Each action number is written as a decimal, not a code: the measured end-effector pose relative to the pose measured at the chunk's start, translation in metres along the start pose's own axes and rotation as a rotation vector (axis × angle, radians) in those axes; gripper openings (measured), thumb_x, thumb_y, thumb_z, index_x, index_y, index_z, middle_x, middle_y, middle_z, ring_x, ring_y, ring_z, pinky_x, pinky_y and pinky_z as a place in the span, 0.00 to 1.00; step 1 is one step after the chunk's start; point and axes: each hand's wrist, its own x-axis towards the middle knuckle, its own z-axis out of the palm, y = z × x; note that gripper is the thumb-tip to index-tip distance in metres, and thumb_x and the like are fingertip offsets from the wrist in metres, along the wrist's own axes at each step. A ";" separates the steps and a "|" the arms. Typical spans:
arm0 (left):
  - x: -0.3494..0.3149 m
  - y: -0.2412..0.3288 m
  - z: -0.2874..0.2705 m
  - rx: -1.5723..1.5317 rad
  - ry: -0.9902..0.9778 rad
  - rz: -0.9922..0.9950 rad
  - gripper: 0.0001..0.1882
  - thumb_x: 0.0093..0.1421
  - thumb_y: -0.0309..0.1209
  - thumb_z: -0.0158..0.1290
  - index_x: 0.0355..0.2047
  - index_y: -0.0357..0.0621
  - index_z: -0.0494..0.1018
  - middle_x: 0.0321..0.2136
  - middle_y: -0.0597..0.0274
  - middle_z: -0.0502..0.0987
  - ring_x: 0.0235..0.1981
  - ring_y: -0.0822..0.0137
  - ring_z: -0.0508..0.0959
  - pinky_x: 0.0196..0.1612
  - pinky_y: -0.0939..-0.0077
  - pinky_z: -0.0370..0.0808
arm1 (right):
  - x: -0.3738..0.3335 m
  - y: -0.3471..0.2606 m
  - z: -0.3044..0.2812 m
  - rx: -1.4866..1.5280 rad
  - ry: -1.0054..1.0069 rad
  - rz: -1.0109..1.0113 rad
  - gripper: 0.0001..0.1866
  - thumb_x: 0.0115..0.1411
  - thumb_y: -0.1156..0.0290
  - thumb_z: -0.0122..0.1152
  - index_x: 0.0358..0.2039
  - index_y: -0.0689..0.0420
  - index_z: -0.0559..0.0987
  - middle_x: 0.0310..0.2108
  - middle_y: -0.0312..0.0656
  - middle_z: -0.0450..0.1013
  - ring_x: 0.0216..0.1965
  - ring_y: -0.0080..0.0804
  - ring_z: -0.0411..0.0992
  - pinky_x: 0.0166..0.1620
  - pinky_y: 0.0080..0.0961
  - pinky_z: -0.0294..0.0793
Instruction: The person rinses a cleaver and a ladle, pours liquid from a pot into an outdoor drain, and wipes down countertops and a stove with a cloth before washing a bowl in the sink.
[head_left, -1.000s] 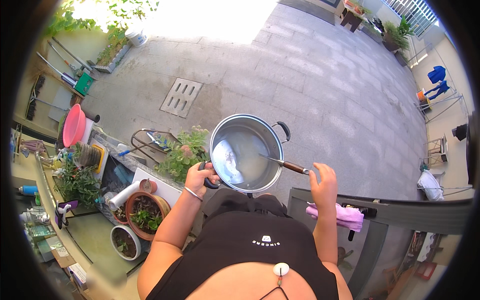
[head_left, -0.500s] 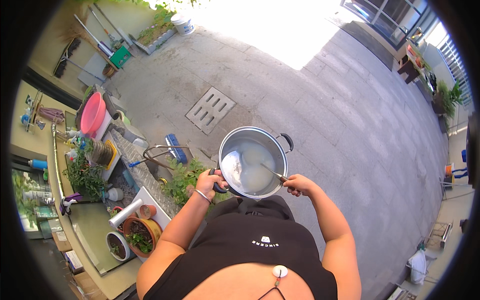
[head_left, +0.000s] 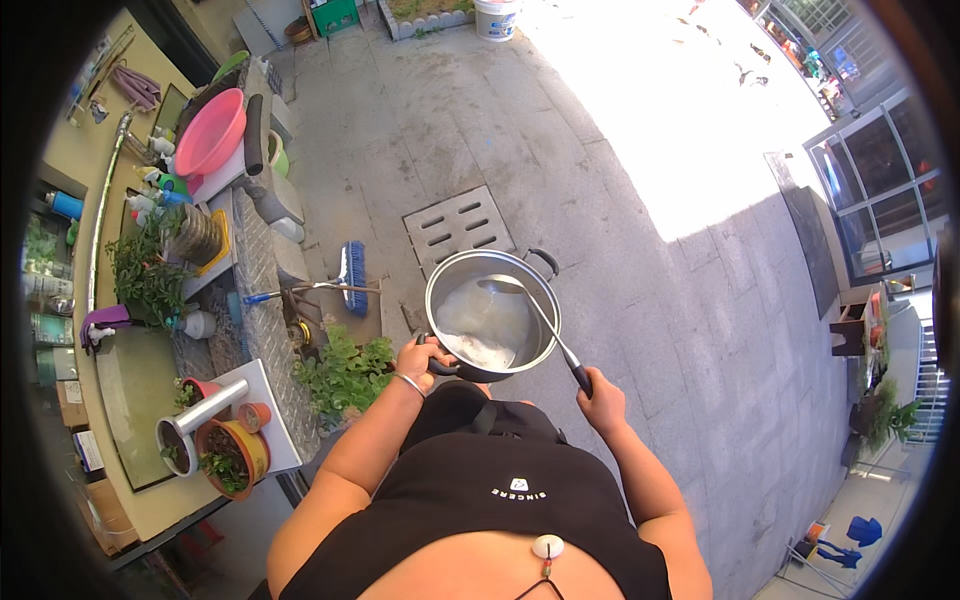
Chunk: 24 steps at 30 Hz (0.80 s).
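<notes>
My left hand (head_left: 424,359) is closed round the near black handle of a metal pot (head_left: 438,325). Cloudy, whitish liquid (head_left: 475,325) fills the lower part of the pot, with a paler patch near its front. In my right hand (head_left: 603,400) is the dark handle of a metal ladle (head_left: 553,325), reaching over the pot's right rim. The ladle's bowl shows near the far side inside the pot, above or at the liquid; how deep it sits I cannot tell.
Beyond the pot lies a slotted drain cover (head_left: 460,228) in the grey paving. To the left are a blue broom (head_left: 353,278), a leafy plant (head_left: 345,375), a pink basin (head_left: 211,132) and a flowerpot (head_left: 240,455). A white bucket (head_left: 497,18) stands far ahead.
The ladle's bowl, sunk in the liquid before, now shows near the pot's far side. My right hand has moved down and slightly right. The whole view has turned rightward.
</notes>
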 end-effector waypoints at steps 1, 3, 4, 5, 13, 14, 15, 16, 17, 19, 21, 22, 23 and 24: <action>0.013 0.006 0.005 -0.049 0.000 -0.006 0.15 0.37 0.07 0.40 0.27 0.32 0.62 0.32 0.48 0.69 0.37 0.43 0.75 0.37 0.48 0.77 | 0.027 0.006 -0.004 0.083 0.008 0.012 0.12 0.47 0.72 0.57 0.34 0.58 0.73 0.24 0.44 0.73 0.25 0.40 0.73 0.30 0.33 0.71; 0.039 0.026 0.024 -0.057 0.016 -0.002 0.14 0.36 0.07 0.41 0.25 0.35 0.62 0.27 0.55 0.67 0.33 0.49 0.74 0.33 0.54 0.76 | 0.091 0.015 0.001 0.284 0.019 0.047 0.08 0.48 0.72 0.57 0.30 0.59 0.74 0.20 0.40 0.71 0.21 0.31 0.71 0.27 0.29 0.70; 0.053 0.033 0.035 -0.066 0.036 0.021 0.14 0.37 0.07 0.42 0.24 0.37 0.62 0.26 0.56 0.66 0.29 0.52 0.73 0.29 0.59 0.75 | 0.125 0.023 0.004 0.464 -0.044 0.216 0.04 0.48 0.74 0.58 0.25 0.58 0.73 0.17 0.34 0.67 0.17 0.20 0.64 0.22 0.21 0.65; 0.066 0.040 0.043 -0.075 0.062 0.045 0.14 0.37 0.08 0.42 0.23 0.38 0.62 0.25 0.57 0.66 0.26 0.55 0.72 0.25 0.64 0.73 | 0.165 0.028 0.004 0.601 -0.085 0.286 0.04 0.48 0.75 0.59 0.23 0.57 0.72 0.15 0.30 0.64 0.14 0.17 0.60 0.19 0.17 0.60; 0.110 0.113 0.097 -0.097 0.198 0.104 0.12 0.37 0.09 0.42 0.21 0.38 0.62 0.26 0.55 0.68 0.28 0.54 0.74 0.28 0.66 0.74 | 0.461 0.008 0.075 1.138 -0.359 0.445 0.10 0.45 0.78 0.59 0.29 0.54 0.72 0.23 0.31 0.68 0.23 0.19 0.64 0.28 0.17 0.62; 0.121 0.114 0.094 -0.092 0.192 0.063 0.12 0.38 0.09 0.43 0.22 0.38 0.63 0.27 0.52 0.69 0.28 0.54 0.75 0.29 0.68 0.75 | 0.491 0.005 0.092 1.198 -0.377 0.460 0.10 0.45 0.78 0.59 0.30 0.54 0.73 0.24 0.31 0.68 0.24 0.19 0.65 0.28 0.16 0.63; 0.133 0.107 0.083 -0.100 0.170 0.065 0.14 0.41 0.11 0.41 0.30 0.35 0.65 0.28 0.61 0.68 0.38 0.48 0.76 0.34 0.62 0.77 | 0.520 0.004 0.107 1.233 -0.440 0.472 0.10 0.45 0.78 0.58 0.30 0.54 0.73 0.25 0.32 0.69 0.25 0.20 0.66 0.29 0.17 0.63; 0.140 0.109 0.083 -0.110 0.156 0.037 0.14 0.41 0.11 0.41 0.30 0.35 0.65 0.28 0.60 0.68 0.38 0.46 0.77 0.33 0.64 0.77 | 0.540 0.002 0.120 1.257 -0.510 0.500 0.10 0.46 0.78 0.58 0.31 0.53 0.73 0.26 0.32 0.69 0.26 0.21 0.66 0.29 0.17 0.64; 0.149 0.111 0.083 -0.117 0.139 0.005 0.13 0.41 0.11 0.41 0.29 0.35 0.65 0.28 0.59 0.69 0.38 0.45 0.77 0.32 0.66 0.77 | 0.556 0.001 0.134 1.282 -0.573 0.532 0.10 0.46 0.77 0.58 0.31 0.53 0.73 0.27 0.32 0.70 0.26 0.22 0.67 0.30 0.17 0.65; 0.161 0.111 0.096 -0.110 0.282 -0.028 0.12 0.42 0.12 0.41 0.28 0.36 0.65 0.28 0.57 0.69 0.38 0.43 0.77 0.30 0.71 0.76 | 0.578 -0.002 0.162 1.264 -0.606 0.579 0.09 0.47 0.76 0.57 0.31 0.52 0.73 0.27 0.34 0.70 0.27 0.24 0.68 0.30 0.17 0.66; 0.190 0.094 0.071 -0.249 0.202 -0.014 0.11 0.43 0.13 0.41 0.29 0.36 0.64 0.32 0.53 0.72 0.39 0.42 0.77 0.28 0.73 0.74 | 0.597 0.000 0.190 1.268 -0.667 0.606 0.08 0.47 0.75 0.56 0.31 0.53 0.73 0.26 0.34 0.71 0.26 0.25 0.69 0.30 0.17 0.67; 0.207 0.093 0.068 -0.255 0.227 -0.043 0.12 0.43 0.13 0.41 0.29 0.36 0.64 0.34 0.51 0.72 0.39 0.42 0.77 0.28 0.73 0.74 | 0.603 -0.013 0.188 1.296 -0.636 0.668 0.08 0.46 0.78 0.56 0.30 0.58 0.73 0.22 0.38 0.70 0.22 0.25 0.66 0.26 0.20 0.64; 0.223 0.091 0.063 -0.261 0.254 -0.075 0.12 0.43 0.13 0.41 0.29 0.36 0.64 0.35 0.50 0.73 0.39 0.42 0.77 0.28 0.73 0.74 | 0.611 -0.008 0.201 1.254 -0.628 0.665 0.09 0.46 0.78 0.56 0.31 0.58 0.73 0.22 0.38 0.70 0.22 0.25 0.66 0.26 0.20 0.64; 0.240 0.082 0.047 -0.261 0.278 -0.093 0.11 0.45 0.14 0.42 0.30 0.36 0.65 0.34 0.50 0.73 0.38 0.44 0.77 0.27 0.74 0.74 | 0.617 0.000 0.214 1.212 -0.620 0.664 0.10 0.46 0.78 0.56 0.32 0.58 0.73 0.21 0.38 0.70 0.21 0.25 0.66 0.25 0.20 0.64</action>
